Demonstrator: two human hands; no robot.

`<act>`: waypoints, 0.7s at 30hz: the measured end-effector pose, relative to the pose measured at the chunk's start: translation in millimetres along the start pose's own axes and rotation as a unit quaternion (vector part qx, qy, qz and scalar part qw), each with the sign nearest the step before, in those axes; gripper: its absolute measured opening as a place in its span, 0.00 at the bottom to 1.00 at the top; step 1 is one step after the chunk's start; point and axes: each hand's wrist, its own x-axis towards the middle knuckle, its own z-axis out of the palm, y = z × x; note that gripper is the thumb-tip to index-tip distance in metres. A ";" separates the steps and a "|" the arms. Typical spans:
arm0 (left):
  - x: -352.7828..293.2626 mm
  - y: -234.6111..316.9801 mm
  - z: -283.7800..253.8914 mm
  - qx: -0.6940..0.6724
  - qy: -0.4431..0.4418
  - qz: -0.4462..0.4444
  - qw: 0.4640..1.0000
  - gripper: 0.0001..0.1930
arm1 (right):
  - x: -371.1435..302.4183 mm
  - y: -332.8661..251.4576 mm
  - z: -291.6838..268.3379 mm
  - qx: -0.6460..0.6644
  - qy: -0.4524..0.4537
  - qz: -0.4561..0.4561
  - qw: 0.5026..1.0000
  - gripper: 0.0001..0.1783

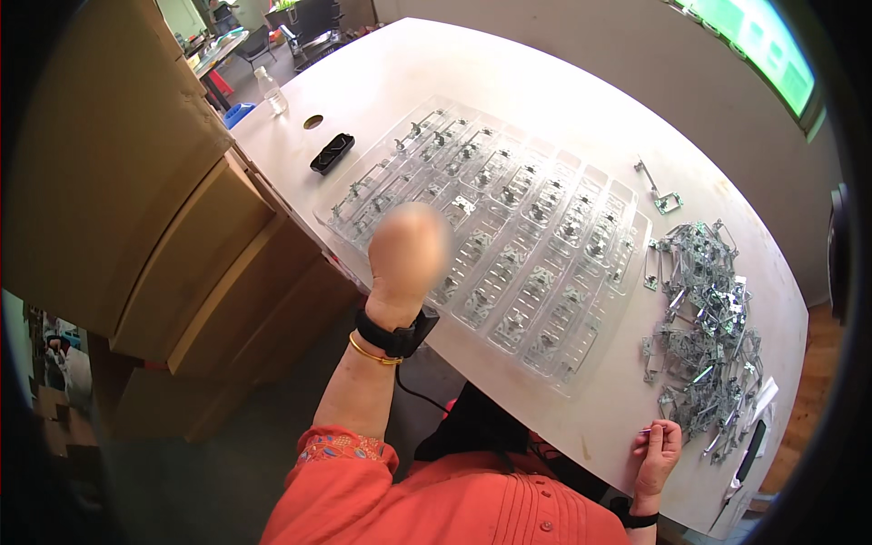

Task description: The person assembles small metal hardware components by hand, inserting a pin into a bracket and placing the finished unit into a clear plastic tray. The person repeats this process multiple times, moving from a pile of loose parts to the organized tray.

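A transparent plastic tray (565, 385) with rows of compartments lies across the middle of the table. Small silvery metal brackets (510, 193) sit in many of its compartments. My left hand (409, 250) is over the tray's near left part; its fingers are blurred, and whatever they hold or touch is hidden. At the near right edge of the table, my right hand (658, 454) has its fingers pinched together around something small and thin that I cannot make out. Beyond it is a tangled heap of metal brackets (704, 318). One separate bracket (668, 203) lies just past the heap.
A black oblong object (332, 153) and a glass bottle (271, 94) stand on the far left of the table, near a round hole (313, 122). Cardboard boxes (200, 272) are stacked along the left edge. A black-handled tool (751, 450) lies right of the heap.
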 end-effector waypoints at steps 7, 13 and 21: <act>-4.0 8.4 -7.2 -0.022 -0.012 -0.025 0.999 0.09 | -0.2 -1.5 1.2 -0.004 0.003 -0.006 1.000 0.05; -8.0 5.0 -20.6 -0.093 0.002 -0.012 0.996 0.10 | -1.1 0.6 1.0 -0.001 0.005 -0.009 1.000 0.05; -23.6 -5.5 -46.7 -0.029 0.045 0.039 0.998 0.09 | -1.6 3.3 1.2 -0.004 0.006 -0.015 1.000 0.05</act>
